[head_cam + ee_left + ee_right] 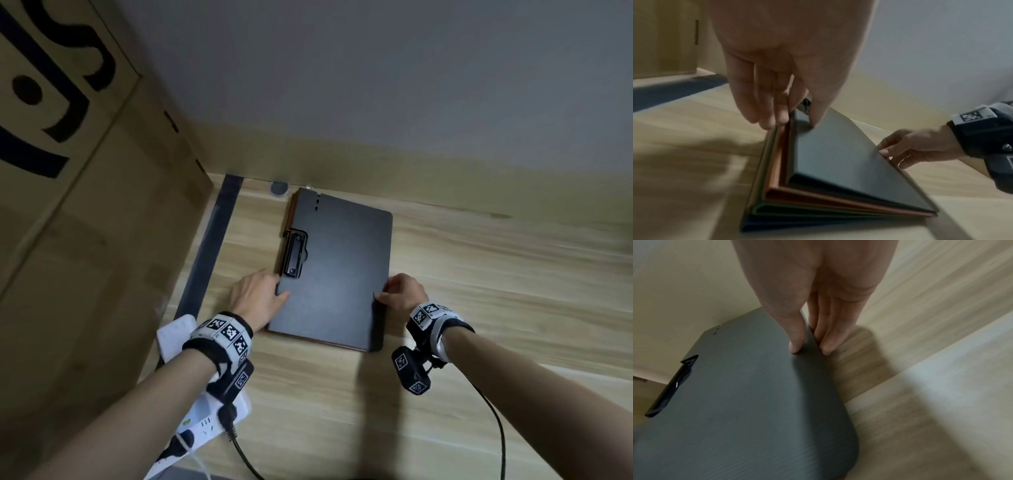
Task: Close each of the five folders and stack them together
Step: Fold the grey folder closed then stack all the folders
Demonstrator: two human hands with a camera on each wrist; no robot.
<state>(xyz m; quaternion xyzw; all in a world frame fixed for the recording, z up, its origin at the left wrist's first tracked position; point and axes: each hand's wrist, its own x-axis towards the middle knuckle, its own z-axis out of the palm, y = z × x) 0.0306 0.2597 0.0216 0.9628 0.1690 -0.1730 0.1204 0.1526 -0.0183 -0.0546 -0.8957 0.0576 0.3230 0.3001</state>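
A stack of folders [337, 270] lies at the centre of the head view on the wooden desk [479, 291], a dark grey folder with a black clip [293, 255] on top. The left wrist view shows orange [777, 170], green and blue covers layered beneath it. The left hand [258, 296] grips the stack's left edge, thumb on the top cover and fingers [764, 104] down along the spines. The right hand [402, 291] pinches the right edge, thumb on top and fingers [830, 331] against the side. A cardboard box [85, 171] fills the upper left of the frame; a white power strip [205, 421] sits at lower left.
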